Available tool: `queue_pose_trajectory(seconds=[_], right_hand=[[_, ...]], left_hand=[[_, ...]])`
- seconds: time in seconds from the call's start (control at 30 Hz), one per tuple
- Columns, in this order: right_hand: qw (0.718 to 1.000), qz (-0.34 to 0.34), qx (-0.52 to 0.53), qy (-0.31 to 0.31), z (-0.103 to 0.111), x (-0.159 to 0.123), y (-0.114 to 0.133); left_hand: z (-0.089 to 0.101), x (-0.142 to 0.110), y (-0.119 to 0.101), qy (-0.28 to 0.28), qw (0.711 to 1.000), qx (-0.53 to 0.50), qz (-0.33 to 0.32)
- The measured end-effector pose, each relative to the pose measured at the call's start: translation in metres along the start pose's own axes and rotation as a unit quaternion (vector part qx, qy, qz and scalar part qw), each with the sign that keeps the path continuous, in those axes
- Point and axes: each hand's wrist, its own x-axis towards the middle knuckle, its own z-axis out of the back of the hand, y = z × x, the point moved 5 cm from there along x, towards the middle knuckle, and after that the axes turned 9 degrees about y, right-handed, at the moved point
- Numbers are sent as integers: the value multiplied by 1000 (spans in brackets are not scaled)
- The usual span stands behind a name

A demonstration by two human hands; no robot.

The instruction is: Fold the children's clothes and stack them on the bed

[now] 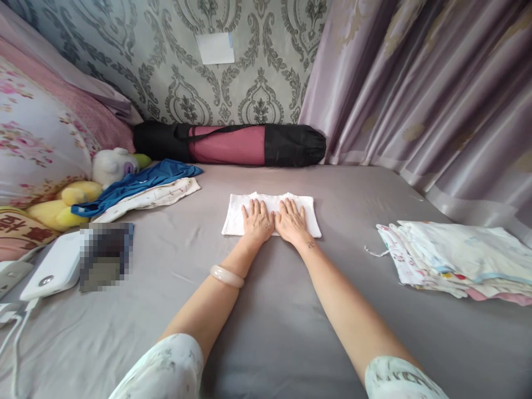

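Observation:
A white folded cloth (272, 200) lies flat on the grey bed sheet (274, 321), its long side running left to right. My left hand (258, 223) rests palm down on its left half, with the fingers spread and pointing away from me. On the right half lies my right hand (291, 221), also flat with its fingers apart. The two thumbs come close together at the cloth's middle. Neither hand grips anything; the palms hide part of the cloth's near edge. A pale bangle (226, 276) circles my left forearm.
At right lies a stack of folded patterned cloths (461, 257). Blue clothing (145, 180) and a white patterned garment (155, 199) lie left, near plush toys (114, 166). A white power bank (54, 266) with cables sits nearer. A black-and-pink long bag (228, 145) lies against the wall.

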Motion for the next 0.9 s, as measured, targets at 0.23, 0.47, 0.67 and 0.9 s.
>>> queue_pose_trajectory(seconds=[0.23, 0.47, 0.67, 0.9], right_hand=[[998, 56, -7, -10, 4, 14, 3], [998, 65, -6, 18, -5, 19, 2], [998, 69, -2, -8, 2, 18, 1], [999, 31, 1, -15, 3, 18, -7]], left_hand=[[6, 13, 6, -27, 999, 15, -42], [0, 17, 7, 25, 999, 10, -47], [8, 15, 7, -11, 998, 17, -56], [5, 19, 17, 1, 999, 15, -38]])
